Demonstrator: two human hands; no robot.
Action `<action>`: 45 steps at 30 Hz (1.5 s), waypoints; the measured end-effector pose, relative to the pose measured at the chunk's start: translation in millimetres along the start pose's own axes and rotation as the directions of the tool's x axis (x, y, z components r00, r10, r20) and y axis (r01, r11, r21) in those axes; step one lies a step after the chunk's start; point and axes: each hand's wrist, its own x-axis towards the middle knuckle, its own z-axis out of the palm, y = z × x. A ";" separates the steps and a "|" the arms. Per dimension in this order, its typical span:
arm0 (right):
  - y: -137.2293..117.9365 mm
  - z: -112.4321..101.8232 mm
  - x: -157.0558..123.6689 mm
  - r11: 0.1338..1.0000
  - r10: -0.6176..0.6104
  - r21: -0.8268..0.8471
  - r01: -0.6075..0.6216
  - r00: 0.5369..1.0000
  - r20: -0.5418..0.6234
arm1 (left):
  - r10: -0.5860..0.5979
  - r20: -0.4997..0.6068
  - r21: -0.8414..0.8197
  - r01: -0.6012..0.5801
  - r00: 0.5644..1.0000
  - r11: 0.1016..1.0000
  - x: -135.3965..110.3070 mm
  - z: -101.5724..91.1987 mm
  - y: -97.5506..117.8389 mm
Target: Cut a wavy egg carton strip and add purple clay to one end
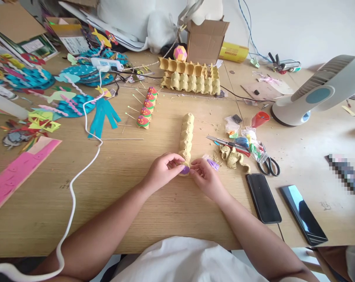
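Observation:
A strip of plain egg-carton cups lies on the wooden table, running away from me. At its near end sits a small purple lump of clay. My left hand pinches that purple lump from the left, fingers closed on it. My right hand meets it from the right, fingertips pressed to the same lump and the carton's end. A small bag with more purple clay lies just right of my right hand.
A painted carton caterpillar with pins lies to the upper left, egg cartons behind. Scissors, craft knife, clay bags and carton scraps sit right. Two phones lie near the front edge, a fan at right, a white cable left.

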 end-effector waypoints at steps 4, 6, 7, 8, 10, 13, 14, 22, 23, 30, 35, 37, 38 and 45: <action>-6.5 -1.2 0.5 0.949 0.130 0.279 -0.149 0.988 0.087 | -0.042 0.001 -0.086 0.042 0.999 0.995 1.2 1.0 -3.6; -10.5 -2.7 0.8 0.884 0.209 0.403 -0.234 0.972 0.108 | -0.060 0.002 -0.139 0.060 0.998 0.988 1.6 1.2 -3.9; -12.2 -3.4 0.8 0.848 0.248 0.455 -0.270 0.963 0.109 | -0.071 0.008 -0.173 0.072 0.997 0.982 1.6 1.4 -3.3; -13.6 -3.9 0.9 0.809 0.283 0.505 -0.300 0.953 0.112 | -0.083 0.016 -0.212 0.084 0.996 0.974 1.4 1.7 -2.1; -15.4 -4.3 1.0 0.727 0.326 0.598 -0.337 0.936 0.131 | -0.102 0.030 -0.298 0.107 0.994 0.949 0.4 2.3 1.8; -16.3 -4.1 1.6 0.628 0.342 0.692 -0.356 0.925 0.165 | -0.129 0.041 -0.414 0.134 0.991 0.900 -1.3 2.5 9.1; -16.3 -4.3 1.8 0.603 0.345 0.711 -0.361 0.922 0.175 | -0.143 0.036 -0.442 0.144 0.989 0.886 -1.7 2.1 11.0; -20.5 -9.5 0.9 0.554 0.341 0.744 -0.373 0.917 0.207 | -0.332 0.011 -0.502 0.292 0.943 0.814 -0.5 3.6 12.4; -21.3 -10.0 0.5 0.554 0.339 0.744 -0.373 0.918 0.208 | -0.348 0.035 -0.518 0.315 0.937 0.795 -0.8 4.5 12.7; -23.1 -10.0 -0.9 0.544 0.332 0.755 -0.366 0.920 0.207 | -0.408 0.129 -0.552 0.407 0.904 0.728 -6.5 6.7 20.5; -20.9 -7.8 -1.5 0.609 0.321 0.702 -0.369 0.924 0.206 | -0.417 0.205 -0.600 0.450 0.885 0.661 -9.5 10.0 25.6; -19.3 -6.5 -1.3 0.655 0.308 0.669 -0.353 0.932 0.191 | -0.419 0.211 -0.616 0.453 0.883 0.644 -10.5 11.3 26.3; -18.4 -5.9 -1.0 0.674 0.300 0.654 -0.344 0.936 0.183 | -0.420 0.208 -0.621 0.451 0.883 0.641 -11.1 11.7 26.4; -10.7 0.3 1.0 0.767 0.258 0.573 -0.289 0.956 0.138 | -0.441 0.142 -0.625 0.426 0.886 0.654 -13.3 15.1 24.6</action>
